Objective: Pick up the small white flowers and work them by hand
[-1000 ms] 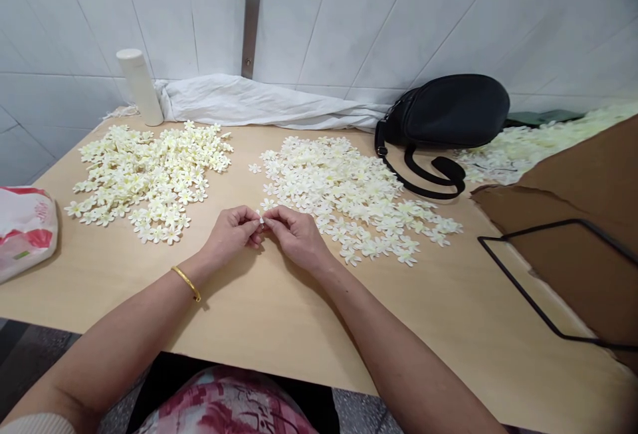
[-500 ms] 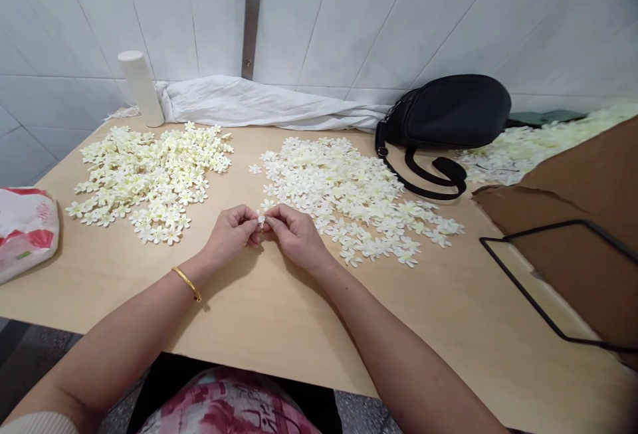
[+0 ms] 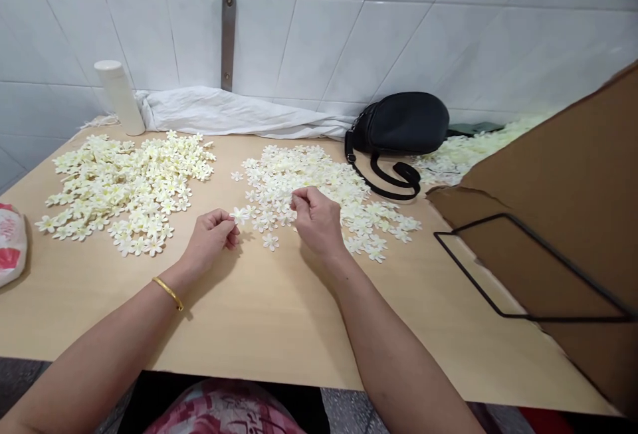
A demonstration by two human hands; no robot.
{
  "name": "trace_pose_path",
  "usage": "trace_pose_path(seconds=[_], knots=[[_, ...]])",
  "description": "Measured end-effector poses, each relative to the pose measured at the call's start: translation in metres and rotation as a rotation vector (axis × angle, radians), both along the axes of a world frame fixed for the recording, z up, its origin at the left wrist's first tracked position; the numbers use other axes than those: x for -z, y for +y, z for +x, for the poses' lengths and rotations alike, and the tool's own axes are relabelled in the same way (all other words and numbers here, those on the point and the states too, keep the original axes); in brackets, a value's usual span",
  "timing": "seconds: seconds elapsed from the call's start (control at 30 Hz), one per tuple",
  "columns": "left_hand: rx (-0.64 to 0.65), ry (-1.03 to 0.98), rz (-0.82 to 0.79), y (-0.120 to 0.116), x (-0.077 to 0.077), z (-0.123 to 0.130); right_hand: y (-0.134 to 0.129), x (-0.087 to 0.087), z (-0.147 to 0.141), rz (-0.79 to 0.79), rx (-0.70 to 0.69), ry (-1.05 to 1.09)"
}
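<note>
My left hand, a gold bangle on its wrist, pinches a small white artificial flower above the table, between the two heaps. My right hand is closed over the near side of the right-hand heap of white flowers, thumb and forefinger together. Whatever sits between those fingertips is too small to make out. One loose flower lies on the table between my hands. To the left spreads a second heap of creamier, yellow-centred flowers.
A white bottle and a white cloth stand along the tiled wall. Behind the right heap lies a black bag with its strap. A cardboard box with a black wire frame takes up the right side. A red-and-white packet sits far left.
My hands have come apart: the right has moved away to the heap, while the left keeps a flower. A loose flower now shows between them. The view has shifted right.
</note>
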State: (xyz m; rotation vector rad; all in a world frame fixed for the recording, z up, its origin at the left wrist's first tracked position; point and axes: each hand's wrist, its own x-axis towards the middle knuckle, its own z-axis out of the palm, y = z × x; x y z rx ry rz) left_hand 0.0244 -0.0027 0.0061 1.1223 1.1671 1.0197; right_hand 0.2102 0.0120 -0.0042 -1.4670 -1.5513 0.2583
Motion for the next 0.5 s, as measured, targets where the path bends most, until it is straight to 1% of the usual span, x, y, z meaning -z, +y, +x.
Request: trace_pose_path(seconds=[0.07,0.1,0.17,0.2,0.27,0.33,0.4,0.5], knots=[[0.006,0.008,-0.007,0.000,-0.001,0.000,0.003,0.001,0.007,0.077,0.072,-0.263],[0.010,0.010,-0.009,0.000,-0.001,0.000,0.004,0.003,0.009,0.081,0.082,-0.380],[0.017,0.011,-0.008,-0.001,-0.001,0.000,0.004,0.006,0.011,0.035,0.034,-0.554],[0.019,0.011,-0.005,-0.001,-0.001,0.000,0.004,0.007,0.010,0.001,-0.018,-0.592],[0.023,0.011,0.003,-0.001,0.000,0.000,0.001,0.008,0.006,-0.040,-0.125,-0.559],[0.035,0.008,0.011,0.000,0.002,0.001,-0.003,0.006,0.000,-0.020,-0.182,-0.416],[0.067,0.012,0.013,0.000,0.004,0.002,-0.008,0.002,-0.008,0.014,-0.211,-0.239],[0.114,0.048,0.025,0.001,0.006,0.003,-0.015,-0.003,-0.018,-0.024,-0.319,-0.036]])
